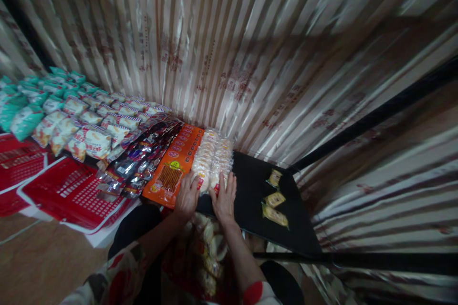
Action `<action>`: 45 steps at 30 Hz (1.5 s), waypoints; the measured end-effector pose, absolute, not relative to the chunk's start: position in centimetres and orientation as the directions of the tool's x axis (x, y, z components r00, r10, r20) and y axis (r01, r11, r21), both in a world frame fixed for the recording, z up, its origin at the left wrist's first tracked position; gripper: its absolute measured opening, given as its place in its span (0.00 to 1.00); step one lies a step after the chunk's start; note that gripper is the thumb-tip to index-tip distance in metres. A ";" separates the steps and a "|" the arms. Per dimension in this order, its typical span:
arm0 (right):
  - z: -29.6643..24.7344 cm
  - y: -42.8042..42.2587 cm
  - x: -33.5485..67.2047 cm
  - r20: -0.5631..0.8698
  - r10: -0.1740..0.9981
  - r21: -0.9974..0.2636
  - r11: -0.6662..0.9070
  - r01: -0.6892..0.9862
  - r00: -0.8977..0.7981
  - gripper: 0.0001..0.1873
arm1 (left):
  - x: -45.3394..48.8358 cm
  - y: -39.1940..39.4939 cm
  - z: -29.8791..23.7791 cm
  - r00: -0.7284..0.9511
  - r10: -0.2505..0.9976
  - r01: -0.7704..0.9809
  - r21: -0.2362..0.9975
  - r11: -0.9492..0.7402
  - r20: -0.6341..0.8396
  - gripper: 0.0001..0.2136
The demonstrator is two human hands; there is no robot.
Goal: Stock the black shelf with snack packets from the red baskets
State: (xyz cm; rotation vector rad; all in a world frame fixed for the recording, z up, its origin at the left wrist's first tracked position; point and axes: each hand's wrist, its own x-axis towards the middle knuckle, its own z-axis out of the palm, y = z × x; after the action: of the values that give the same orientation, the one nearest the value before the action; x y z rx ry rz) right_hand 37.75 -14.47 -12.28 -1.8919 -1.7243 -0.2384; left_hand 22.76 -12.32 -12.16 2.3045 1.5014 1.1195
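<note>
Two rows of white snack packets in clear wrappers (211,152) lie side by side on a black shelf (246,205). My left hand (187,196) rests at the near end of the left row, fingers stretched forward against the packets and beside an orange snack bag (182,147). Against the near end of the right row lies my right hand (224,198), its fingers extended and slightly apart. Neither hand is closed round a packet. Below my forearms, between my knees, a container holds more wrapped snacks (211,252); its shape is mostly hidden.
Three yellow-wrapped snacks (275,215) lie on the shelf's right part. Leftward are dark shiny packets (143,152), white snack bags (96,143) and green bags (28,119). Red baskets (78,195) stand below at left. A pleated curtain (222,47) hangs behind; a black bar (375,114) slants at right.
</note>
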 end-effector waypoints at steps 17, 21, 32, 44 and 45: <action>-12.1 -13.6 38.0 0.443 0.871 -0.296 -0.082 0.952 0.213 0.31 | 23.2 -12.0 -11.8 0.198 0.843 0.729 0.499 -0.468 0.501 0.17; -12.0 -13.5 38.0 0.412 0.884 -0.311 -0.090 0.946 0.219 0.32 | 23.1 -11.9 -11.8 0.204 0.856 0.734 0.504 -0.455 0.476 0.18; -11.3 -16.9 35.6 0.555 0.783 -0.405 -0.039 0.914 0.280 0.27 | 21.7 -13.8 -10.9 0.244 0.816 0.669 0.518 -0.533 0.525 0.17; -17.7 -27.2 30.8 0.247 0.958 -0.788 0.112 0.605 0.145 0.17 | 19.1 -24.3 -19.1 0.108 0.993 0.740 0.664 -0.112 0.047 0.16; -18.3 -27.2 30.5 0.197 0.967 -0.816 0.072 0.573 0.160 0.17 | 19.0 -24.0 -19.6 0.089 0.996 0.753 0.654 -0.076 0.013 0.18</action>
State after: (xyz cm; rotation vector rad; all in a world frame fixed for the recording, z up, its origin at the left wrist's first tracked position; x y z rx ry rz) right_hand 30.50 -27.20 -18.26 -1.6042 -1.5147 0.5966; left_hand 19.02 -24.03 -19.63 1.8840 1.7147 0.6521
